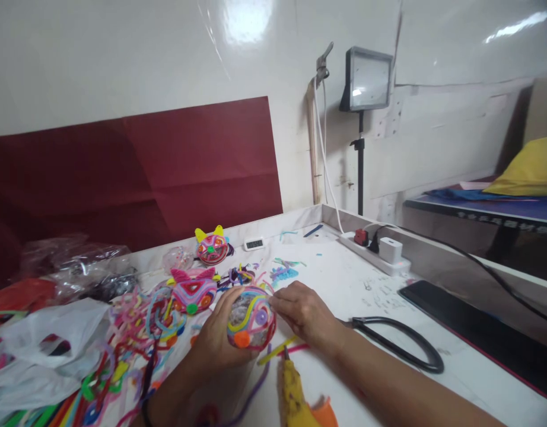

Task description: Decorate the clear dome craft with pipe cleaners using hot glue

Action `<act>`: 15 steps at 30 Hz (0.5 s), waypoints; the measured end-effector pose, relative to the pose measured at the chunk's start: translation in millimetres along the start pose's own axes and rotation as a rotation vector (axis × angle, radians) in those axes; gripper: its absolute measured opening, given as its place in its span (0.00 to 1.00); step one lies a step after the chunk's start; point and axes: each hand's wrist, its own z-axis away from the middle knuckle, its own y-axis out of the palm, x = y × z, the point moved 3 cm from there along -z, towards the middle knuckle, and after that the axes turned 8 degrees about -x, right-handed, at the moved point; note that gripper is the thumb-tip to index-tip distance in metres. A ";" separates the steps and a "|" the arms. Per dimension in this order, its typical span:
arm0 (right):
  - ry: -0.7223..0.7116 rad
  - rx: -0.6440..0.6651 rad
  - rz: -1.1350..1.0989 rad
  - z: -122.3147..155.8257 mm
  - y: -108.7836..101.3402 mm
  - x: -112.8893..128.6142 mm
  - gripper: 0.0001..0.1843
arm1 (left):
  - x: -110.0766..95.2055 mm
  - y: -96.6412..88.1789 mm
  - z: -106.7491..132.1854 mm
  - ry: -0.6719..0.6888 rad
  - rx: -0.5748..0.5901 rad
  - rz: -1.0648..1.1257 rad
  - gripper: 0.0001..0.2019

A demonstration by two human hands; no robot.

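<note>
Nearest us, yellow glue gun (293, 391) on white worktop (344, 284); beyond it we see left hand (213, 341) cupped around pipe-cleaner ball (251, 320), gripping its left side; right hand (307, 311) curled, fingertips pinching ball's right edge; black scissors (398, 344) just right; pipe-cleaner heap (131, 332) left; cat-eared ball (193, 292) behind; power strip (375, 249) farthest.

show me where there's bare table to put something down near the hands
Bare table lies between the right hand, the power strip and the scissors. Left of the ball it is crowded with pipe cleaners and bags.
</note>
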 end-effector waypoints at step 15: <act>0.001 -0.008 -0.019 -0.4 -0.8 0.5 0.20 | -7.3 -3.3 0.2 0.037 -0.051 0.012 0.43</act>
